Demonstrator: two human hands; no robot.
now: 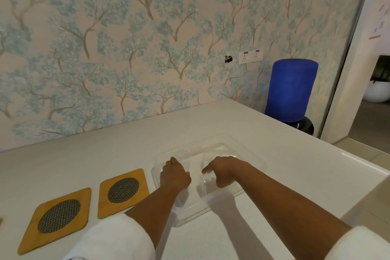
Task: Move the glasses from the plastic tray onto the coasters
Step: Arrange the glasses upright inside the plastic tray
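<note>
A clear plastic tray (256, 159) lies on the white counter, right of centre. Clear glasses stand in it and are hard to make out. My left hand (175, 176) is closed over the top of a glass (181, 199) at the tray's left side. On the tray's right side, my right hand (222, 172) wraps around a second glass (207, 187), forefinger pointing left. A third glass-like shape (214, 149) shows faintly at the tray's far end. Two wooden coasters with dark mesh discs, one near (124, 191) and one farther left (59, 218), lie left of the tray, bare.
The corner of another coaster (0, 220) peeks in at the left edge. A papered wall runs along the counter's back. The counter ends at the right (358, 167), with a blue-covered water dispenser (292, 91) beyond it.
</note>
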